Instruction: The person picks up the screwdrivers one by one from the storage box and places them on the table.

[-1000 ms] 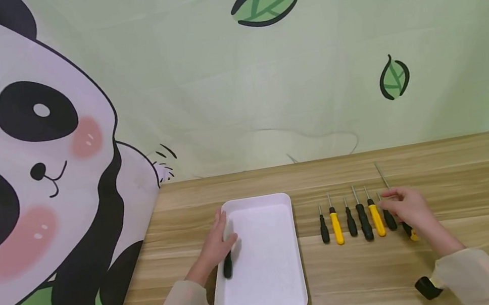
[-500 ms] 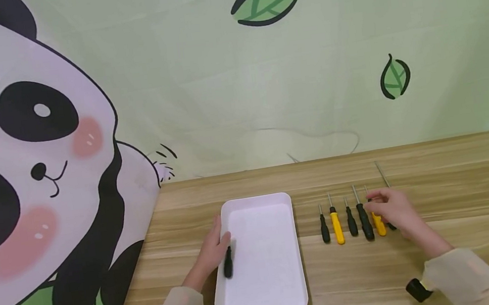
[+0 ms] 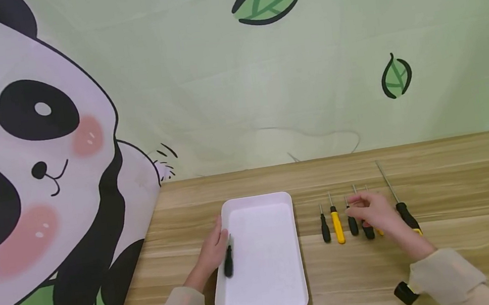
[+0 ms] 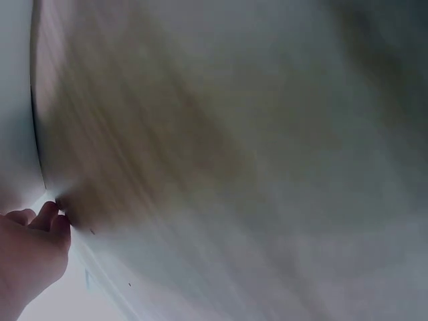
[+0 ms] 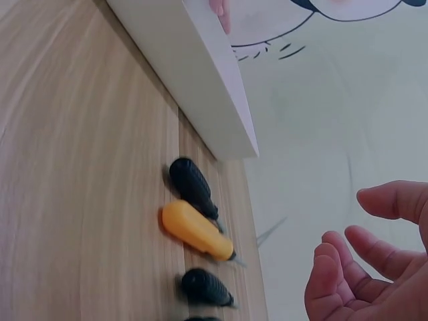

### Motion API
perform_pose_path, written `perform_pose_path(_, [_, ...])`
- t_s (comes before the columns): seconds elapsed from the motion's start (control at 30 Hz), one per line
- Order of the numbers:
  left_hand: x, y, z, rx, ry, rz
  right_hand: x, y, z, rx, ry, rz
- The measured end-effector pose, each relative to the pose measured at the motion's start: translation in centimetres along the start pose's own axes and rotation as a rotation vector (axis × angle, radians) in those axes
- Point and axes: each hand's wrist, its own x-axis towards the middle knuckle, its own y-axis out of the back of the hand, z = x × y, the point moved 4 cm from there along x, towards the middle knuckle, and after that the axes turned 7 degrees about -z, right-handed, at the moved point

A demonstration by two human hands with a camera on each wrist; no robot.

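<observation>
My left hand (image 3: pixel 211 248) grips the left rim of a white tray (image 3: pixel 268 271), thumb over the wall. In the tray, along that side, lies a black-handled screwdriver (image 3: pixel 228 262). My right hand (image 3: pixel 373 212) hovers over a row of screwdrivers, holding nothing; the right wrist view shows its thumb and fingers apart. Left of it lie a small black screwdriver (image 3: pixel 325 229) and a yellow-handled screwdriver (image 3: pixel 338 227). A short black screwdriver (image 3: pixel 353 227) is by its fingertips. The hand partly hides other screwdrivers. Further right is a long black-and-yellow screwdriver (image 3: pixel 407 216).
Everything rests on a wood-grain table (image 3: pixel 334 284). Behind it hangs a pale green backdrop (image 3: pixel 201 102) with a panda and leaves printed on it. The tray's side wall (image 5: pixel 194 87) stands left of the screwdriver row.
My right hand has moved left along the row, uncovering the long screwdriver. My left thumb has drawn back toward the tray's rim, leaving more of the screwdriver inside visible.
</observation>
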Motion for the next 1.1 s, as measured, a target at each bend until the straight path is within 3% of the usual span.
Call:
perform_pose_path(0.53, [0.1, 0.0, -0.2, -0.004, 0.016, 0.011, 0.5, -3.3, -1.7, 0.088, 0.027, -0.103])
perform_pose_path(1.1, [0.1, -0.1, -0.1, 0.0, 0.049, 0.014, 0.9, -5.7, -2.9, 0.099, 0.062, -0.177])
